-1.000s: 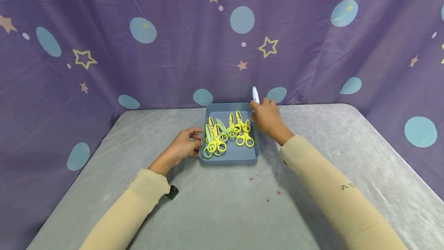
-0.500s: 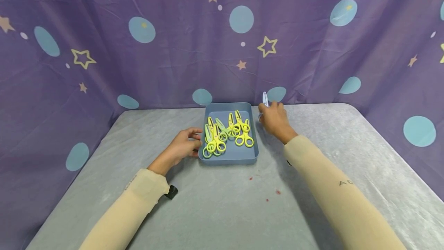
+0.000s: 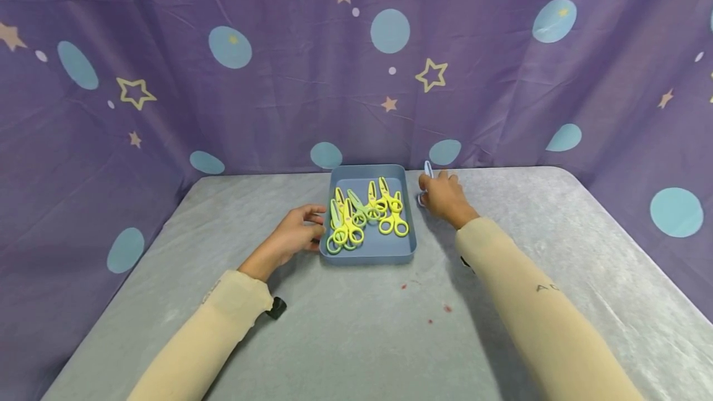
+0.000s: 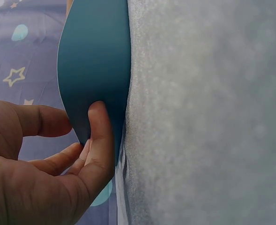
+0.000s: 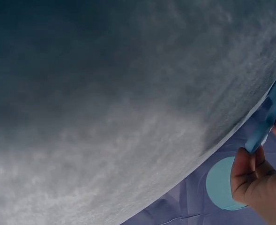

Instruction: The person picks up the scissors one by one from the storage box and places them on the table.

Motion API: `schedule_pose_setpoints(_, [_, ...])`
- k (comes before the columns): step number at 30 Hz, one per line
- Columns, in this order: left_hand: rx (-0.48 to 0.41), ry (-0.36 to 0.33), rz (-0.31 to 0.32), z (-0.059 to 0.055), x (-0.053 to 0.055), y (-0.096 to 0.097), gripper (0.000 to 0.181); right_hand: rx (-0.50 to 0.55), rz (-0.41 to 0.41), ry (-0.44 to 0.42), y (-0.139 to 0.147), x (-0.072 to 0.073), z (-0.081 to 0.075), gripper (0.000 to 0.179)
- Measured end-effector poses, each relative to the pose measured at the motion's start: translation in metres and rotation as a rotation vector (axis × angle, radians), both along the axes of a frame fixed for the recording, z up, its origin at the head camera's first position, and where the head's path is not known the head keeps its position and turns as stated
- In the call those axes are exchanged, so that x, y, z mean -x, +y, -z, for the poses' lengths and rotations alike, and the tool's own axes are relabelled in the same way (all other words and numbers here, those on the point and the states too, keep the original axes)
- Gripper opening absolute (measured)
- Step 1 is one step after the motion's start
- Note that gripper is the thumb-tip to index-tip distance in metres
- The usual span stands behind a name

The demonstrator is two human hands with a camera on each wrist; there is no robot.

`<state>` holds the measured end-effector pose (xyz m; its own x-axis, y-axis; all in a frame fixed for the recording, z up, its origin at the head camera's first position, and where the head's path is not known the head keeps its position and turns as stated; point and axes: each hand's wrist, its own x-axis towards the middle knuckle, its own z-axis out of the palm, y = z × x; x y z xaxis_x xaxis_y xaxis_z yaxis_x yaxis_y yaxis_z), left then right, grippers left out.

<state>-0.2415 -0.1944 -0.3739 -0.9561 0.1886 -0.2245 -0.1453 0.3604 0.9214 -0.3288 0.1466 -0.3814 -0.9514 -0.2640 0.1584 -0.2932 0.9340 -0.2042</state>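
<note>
A blue-grey tray (image 3: 367, 260) holds several yellow and green scissors (image 3: 346, 228). My left hand (image 3: 298, 231) rests against the tray's left wall with relaxed fingers; the left wrist view shows its thumb (image 4: 99, 119) laid along the wall (image 4: 95, 51). Right of the tray, my right hand (image 3: 442, 195) pinches a pair of light blue scissors (image 3: 428, 169), low by the table top, blades pointing to the back. The hand covers the middle of these scissors. In the right wrist view the fingertips (image 5: 243, 161) touch the scissors (image 5: 259, 136) at the frame's edge.
A grey cloth covers the table (image 3: 356, 327), with a few small red marks in front of the tray. The purple curtain (image 3: 267, 110) with stars and dots hangs right behind the table's back edge and along both sides.
My right hand has carried the light blue scissors from above the tray's right edge to the right, then lower towards the table. The left hand and the tray have stayed put.
</note>
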Motion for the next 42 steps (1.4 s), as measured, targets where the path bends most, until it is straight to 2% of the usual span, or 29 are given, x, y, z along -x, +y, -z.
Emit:
schedule_pose_setpoints(13, [-0.014,-0.001,0.011,-0.001,-0.001,-0.001,0.054,-0.027,-0.019,-0.100,0.001,0.005,0.008,0.021])
schedule_pose_setpoints(19, [-0.007,0.003,0.000,0.000,0.000,-0.001,0.052,-0.018,-0.005,-0.188,0.001,0.004,0.005,0.023])
schedule_pose_setpoints(23, [-0.006,0.002,-0.002,0.000,0.000,-0.001,0.052,-0.025,-0.013,-0.217,0.001,0.002,0.000,0.025])
schedule_pose_setpoints(30, [-0.014,0.005,0.009,-0.001,-0.001,-0.002,0.054,-0.056,-0.028,-0.180,0.002,-0.005,-0.006,0.026])
schedule_pose_setpoints(42, [-0.014,0.001,0.006,-0.001,-0.001,-0.001,0.054,-0.023,-0.041,-0.089,0.002,-0.010,-0.014,0.034])
